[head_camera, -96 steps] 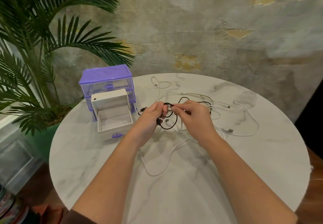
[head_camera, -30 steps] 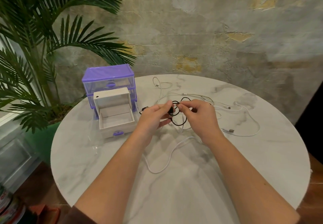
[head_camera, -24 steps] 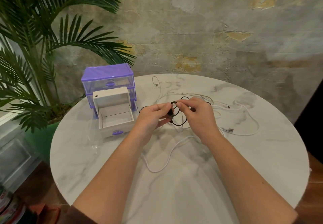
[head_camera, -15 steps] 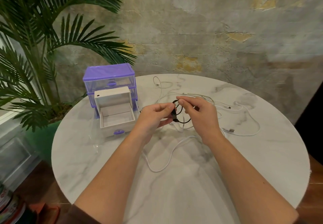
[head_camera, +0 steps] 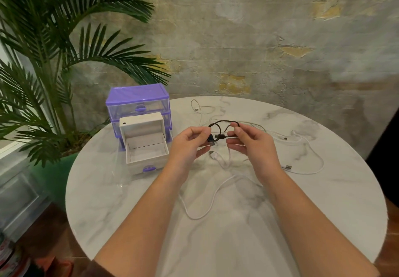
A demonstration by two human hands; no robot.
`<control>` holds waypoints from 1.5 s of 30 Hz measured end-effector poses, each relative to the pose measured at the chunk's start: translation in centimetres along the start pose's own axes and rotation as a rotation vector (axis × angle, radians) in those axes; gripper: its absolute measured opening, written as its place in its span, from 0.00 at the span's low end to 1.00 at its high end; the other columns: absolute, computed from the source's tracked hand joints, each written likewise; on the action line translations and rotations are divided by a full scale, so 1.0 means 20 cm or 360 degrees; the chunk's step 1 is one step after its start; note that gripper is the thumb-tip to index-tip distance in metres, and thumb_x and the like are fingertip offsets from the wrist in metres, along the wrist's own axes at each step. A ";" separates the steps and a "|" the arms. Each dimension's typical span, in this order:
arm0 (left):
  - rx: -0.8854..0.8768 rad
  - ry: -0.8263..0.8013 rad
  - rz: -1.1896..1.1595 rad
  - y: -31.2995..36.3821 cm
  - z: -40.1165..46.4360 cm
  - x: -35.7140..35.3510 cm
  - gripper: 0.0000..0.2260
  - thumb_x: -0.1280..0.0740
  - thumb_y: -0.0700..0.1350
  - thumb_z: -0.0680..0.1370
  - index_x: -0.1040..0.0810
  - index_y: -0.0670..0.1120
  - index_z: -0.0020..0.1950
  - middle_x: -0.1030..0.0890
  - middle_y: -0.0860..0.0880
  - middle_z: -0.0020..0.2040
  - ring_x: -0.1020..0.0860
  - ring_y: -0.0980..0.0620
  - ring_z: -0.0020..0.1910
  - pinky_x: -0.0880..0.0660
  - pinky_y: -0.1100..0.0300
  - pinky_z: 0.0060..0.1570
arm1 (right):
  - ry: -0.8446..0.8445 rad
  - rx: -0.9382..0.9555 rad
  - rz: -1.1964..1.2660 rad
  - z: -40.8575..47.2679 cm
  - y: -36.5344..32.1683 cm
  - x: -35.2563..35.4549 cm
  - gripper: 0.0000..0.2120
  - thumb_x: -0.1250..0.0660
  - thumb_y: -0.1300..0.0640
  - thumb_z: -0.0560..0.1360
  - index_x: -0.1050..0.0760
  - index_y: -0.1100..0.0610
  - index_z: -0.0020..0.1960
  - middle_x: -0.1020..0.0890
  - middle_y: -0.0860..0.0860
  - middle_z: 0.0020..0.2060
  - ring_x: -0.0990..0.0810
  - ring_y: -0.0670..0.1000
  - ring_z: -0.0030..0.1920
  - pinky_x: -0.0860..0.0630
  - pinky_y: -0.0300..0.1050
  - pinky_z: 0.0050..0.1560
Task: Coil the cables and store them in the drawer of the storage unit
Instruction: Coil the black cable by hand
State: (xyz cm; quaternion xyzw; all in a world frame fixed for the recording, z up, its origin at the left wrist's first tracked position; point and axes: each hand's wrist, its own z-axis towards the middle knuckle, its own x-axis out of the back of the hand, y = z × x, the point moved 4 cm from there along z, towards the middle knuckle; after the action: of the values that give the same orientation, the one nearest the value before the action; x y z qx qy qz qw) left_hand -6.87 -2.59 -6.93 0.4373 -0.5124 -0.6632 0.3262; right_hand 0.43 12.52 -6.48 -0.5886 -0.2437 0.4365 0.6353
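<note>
Left hand (head_camera: 190, 145): pinching the black cable (head_camera: 220, 135) coil.
Right hand (head_camera: 251, 145): pinching its plug end.
Drawer (head_camera: 146, 153): standing open on the counter (head_camera: 323, 201).

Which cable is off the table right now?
The black cable, looped and pinched between the left hand and right hand. The white cables all lie loose on the marble table.

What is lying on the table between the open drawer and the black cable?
In the head view, only the left hand, which pinches the black cable, stands between it and the open drawer.
</note>
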 end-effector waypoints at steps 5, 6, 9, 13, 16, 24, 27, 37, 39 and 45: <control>0.0033 -0.0040 0.0011 0.00 -0.01 -0.01 0.05 0.30 0.44 0.77 0.19 0.44 0.50 0.16 0.53 0.40 0.18 0.57 0.39 0.20 0.58 0.51 | -0.0173 -0.0123 0.0255 -0.01 0.01 -0.02 0.10 0.37 0.60 0.80 0.22 0.59 0.59 0.15 0.56 0.46 0.17 0.53 0.41 0.19 0.43 0.45; 0.0042 -0.0052 0.0002 0.00 -0.02 -0.01 0.05 0.30 0.44 0.77 0.19 0.44 0.50 0.16 0.53 0.40 0.18 0.57 0.39 0.20 0.58 0.50 | -0.0210 -0.0146 0.0279 -0.01 0.01 -0.03 0.10 0.37 0.60 0.81 0.22 0.58 0.59 0.15 0.54 0.45 0.18 0.52 0.41 0.19 0.43 0.45; 0.0063 -0.0084 -0.0017 0.00 -0.02 -0.01 0.04 0.30 0.45 0.77 0.19 0.45 0.49 0.16 0.52 0.41 0.18 0.57 0.39 0.21 0.59 0.49 | -0.0275 -0.0226 0.0356 -0.01 0.01 -0.04 0.09 0.39 0.60 0.81 0.22 0.56 0.58 0.15 0.51 0.42 0.19 0.49 0.37 0.20 0.40 0.41; 0.0122 -0.0136 -0.0053 -0.01 -0.02 -0.02 0.04 0.30 0.45 0.77 0.19 0.46 0.48 0.16 0.50 0.45 0.17 0.55 0.43 0.21 0.58 0.51 | -0.0265 -0.0276 0.0428 -0.01 0.01 -0.05 0.09 0.40 0.60 0.82 0.23 0.56 0.56 0.17 0.49 0.38 0.22 0.47 0.34 0.23 0.37 0.36; 0.0093 -0.0118 -0.0005 -0.01 -0.02 -0.03 0.05 0.31 0.45 0.77 0.20 0.45 0.50 0.16 0.48 0.46 0.17 0.56 0.43 0.20 0.60 0.49 | -0.0336 -0.0345 0.0427 -0.02 0.01 -0.07 0.10 0.41 0.59 0.82 0.24 0.58 0.59 0.18 0.52 0.41 0.24 0.48 0.33 0.25 0.39 0.35; -0.0030 -0.0068 0.0148 -0.01 -0.02 -0.04 0.06 0.32 0.44 0.78 0.22 0.41 0.51 0.19 0.41 0.51 0.18 0.54 0.44 0.20 0.58 0.51 | -0.0469 -0.0310 0.0293 -0.06 -0.01 -0.11 0.20 0.31 0.69 0.73 0.28 0.60 0.64 0.18 0.55 0.40 0.18 0.54 0.40 0.21 0.45 0.43; -0.0063 -0.0009 0.0109 -0.01 -0.02 -0.03 0.06 0.32 0.44 0.78 0.22 0.41 0.50 0.20 0.44 0.48 0.19 0.56 0.42 0.20 0.59 0.48 | -0.0443 -0.0342 0.0353 -0.06 -0.01 -0.11 0.27 0.33 0.75 0.71 0.31 0.60 0.67 0.21 0.57 0.46 0.19 0.56 0.40 0.20 0.46 0.41; -0.0170 0.0235 -0.0140 0.01 0.01 0.02 0.03 0.32 0.41 0.78 0.22 0.42 0.50 0.22 0.46 0.48 0.19 0.55 0.41 0.22 0.66 0.45 | -0.0376 -0.0084 -0.0798 -0.07 0.01 -0.10 0.18 0.32 0.71 0.69 0.22 0.55 0.56 0.21 0.49 0.34 0.24 0.46 0.30 0.25 0.39 0.36; -0.0182 0.0249 -0.0173 0.02 0.02 0.03 0.03 0.32 0.41 0.78 0.22 0.43 0.50 0.22 0.46 0.49 0.19 0.55 0.41 0.21 0.66 0.46 | -0.0323 -0.0043 -0.0984 -0.06 0.01 -0.09 0.15 0.32 0.68 0.68 0.20 0.51 0.50 0.22 0.48 0.33 0.27 0.43 0.27 0.28 0.35 0.33; -0.0242 0.0248 -0.0137 0.03 0.02 0.04 0.03 0.32 0.41 0.78 0.22 0.42 0.49 0.21 0.43 0.50 0.19 0.53 0.43 0.21 0.64 0.48 | -0.0334 0.0038 -0.1247 -0.07 0.00 -0.08 0.12 0.33 0.61 0.68 0.19 0.46 0.46 0.23 0.46 0.32 0.26 0.45 0.30 0.27 0.45 0.38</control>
State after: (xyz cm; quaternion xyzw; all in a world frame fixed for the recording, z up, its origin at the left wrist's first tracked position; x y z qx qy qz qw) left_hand -7.58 -3.20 -6.45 0.4830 -0.4144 -0.6776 0.3686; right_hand 0.69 10.43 -6.46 -0.3960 -0.5080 0.2218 0.7321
